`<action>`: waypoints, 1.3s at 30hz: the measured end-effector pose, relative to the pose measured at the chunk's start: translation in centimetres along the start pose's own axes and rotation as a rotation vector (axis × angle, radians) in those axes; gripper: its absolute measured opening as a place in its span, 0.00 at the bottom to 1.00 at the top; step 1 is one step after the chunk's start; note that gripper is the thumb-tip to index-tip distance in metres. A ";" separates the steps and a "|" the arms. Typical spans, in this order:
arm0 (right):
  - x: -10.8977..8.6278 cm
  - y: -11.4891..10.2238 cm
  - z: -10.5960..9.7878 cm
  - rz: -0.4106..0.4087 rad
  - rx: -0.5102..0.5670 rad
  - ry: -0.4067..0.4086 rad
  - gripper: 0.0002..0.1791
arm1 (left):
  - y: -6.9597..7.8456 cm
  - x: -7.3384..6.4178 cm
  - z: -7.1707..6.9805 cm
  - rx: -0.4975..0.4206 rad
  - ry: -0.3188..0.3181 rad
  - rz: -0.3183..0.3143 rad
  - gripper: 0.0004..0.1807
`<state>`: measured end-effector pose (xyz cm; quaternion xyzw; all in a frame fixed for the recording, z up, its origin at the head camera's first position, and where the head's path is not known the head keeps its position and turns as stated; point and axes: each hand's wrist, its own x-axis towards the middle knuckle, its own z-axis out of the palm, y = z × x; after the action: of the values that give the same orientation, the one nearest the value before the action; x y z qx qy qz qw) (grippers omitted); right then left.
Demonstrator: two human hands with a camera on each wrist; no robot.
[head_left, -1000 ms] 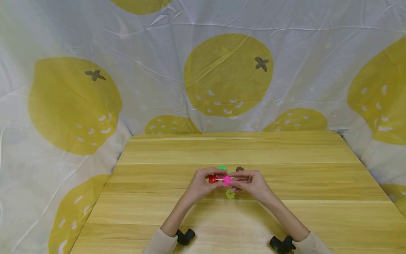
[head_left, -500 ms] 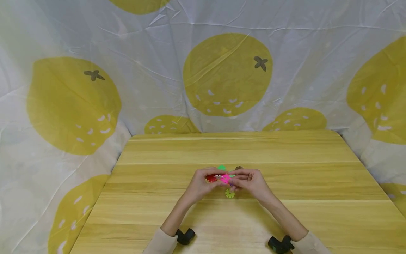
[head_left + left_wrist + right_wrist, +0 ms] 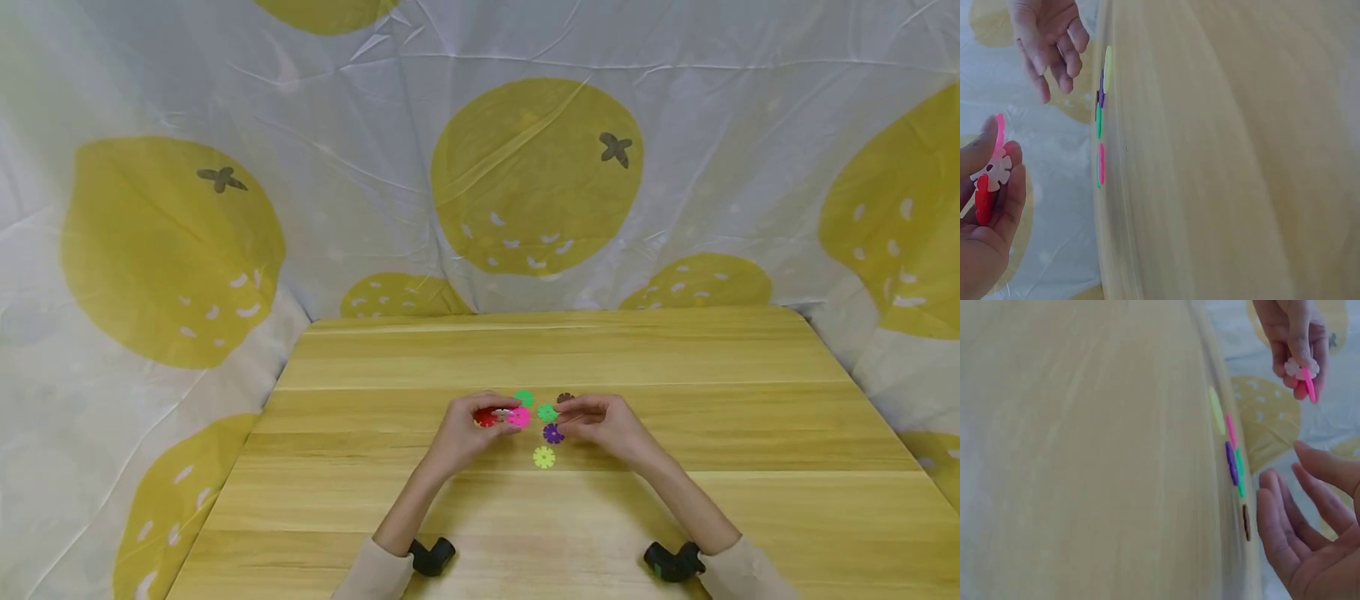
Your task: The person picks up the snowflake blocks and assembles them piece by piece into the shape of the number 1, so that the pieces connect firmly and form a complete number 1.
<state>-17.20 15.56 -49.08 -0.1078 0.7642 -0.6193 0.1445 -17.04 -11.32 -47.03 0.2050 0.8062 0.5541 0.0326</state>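
My left hand (image 3: 467,429) grips a joined chain of notched plastic snowflake discs above the table. In the left wrist view its red disc (image 3: 983,201) lies between fingers and palm. A white disc (image 3: 999,169) is slotted to it, and a pink disc (image 3: 1000,130) stands up at the far end by the thumb. To the right, my right hand (image 3: 603,425) is apart from the chain, fingers relaxed and slightly bent around nothing. It hovers nearest the purple disc (image 3: 553,433) and a green disc (image 3: 547,412).
On the wooden table (image 3: 360,433) lie more loose discs: yellow (image 3: 543,457), a second green one (image 3: 523,398), brown (image 3: 566,398) partly behind the right hand, and another pink disc (image 3: 1101,164). A lemon-print cloth (image 3: 360,167) hangs behind the table.
My right hand has let go of the pink disc and drawn off to the right. The left hand has shifted left with the chain, uncovering the purple and green discs between the hands.
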 end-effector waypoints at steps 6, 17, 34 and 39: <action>0.4 0.4 -0.3 0.037 -0.045 -0.033 0.20 | -0.2 -0.1 -0.2 -0.003 0.002 -0.014 0.14; 1.3 0.5 -0.2 0.063 -0.110 -0.042 0.20 | 0.0 0.1 -0.1 -0.015 -0.032 -0.014 0.14; 2.1 1.0 0.1 0.018 -0.202 -0.078 0.16 | -0.1 -0.1 0.0 -0.048 -0.057 -0.052 0.15; 2.2 0.9 0.4 0.011 -0.263 -0.064 0.14 | -0.2 0.0 0.1 -0.061 -0.077 -0.057 0.15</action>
<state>-19.04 14.61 -50.25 -0.1415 0.8343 -0.5093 0.1569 -17.12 -11.33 -47.26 0.2022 0.7926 0.5689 0.0856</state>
